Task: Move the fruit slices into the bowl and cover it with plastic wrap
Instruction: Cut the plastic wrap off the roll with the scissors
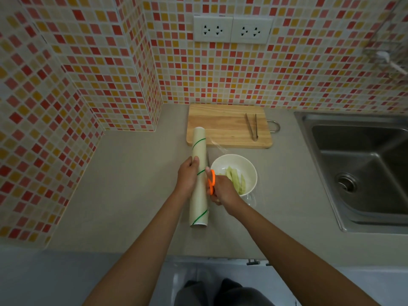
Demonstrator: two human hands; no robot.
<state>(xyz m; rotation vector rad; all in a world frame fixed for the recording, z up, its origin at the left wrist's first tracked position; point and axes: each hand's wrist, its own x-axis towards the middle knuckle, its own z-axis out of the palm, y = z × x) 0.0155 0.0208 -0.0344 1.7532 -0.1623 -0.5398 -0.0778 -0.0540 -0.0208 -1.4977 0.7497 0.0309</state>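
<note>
Orange scissors [211, 181] gripped in right hand [223, 191]; left hand [187, 176] grips wrap roll [199, 184]

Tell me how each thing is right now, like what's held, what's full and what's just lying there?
Left hand: grips the roll.
Plastic wrap roll: lying lengthwise on the counter, a clear sheet pulled out over the bowl.
Right hand: holds the scissors.
Scissors: orange handles, blade beside the roll.
Bowl: upright, holds fruit slices.
Cutting board: flat, no fruit on it.
Tongs: lying on the board.
Sink: no dishes in it.
</note>
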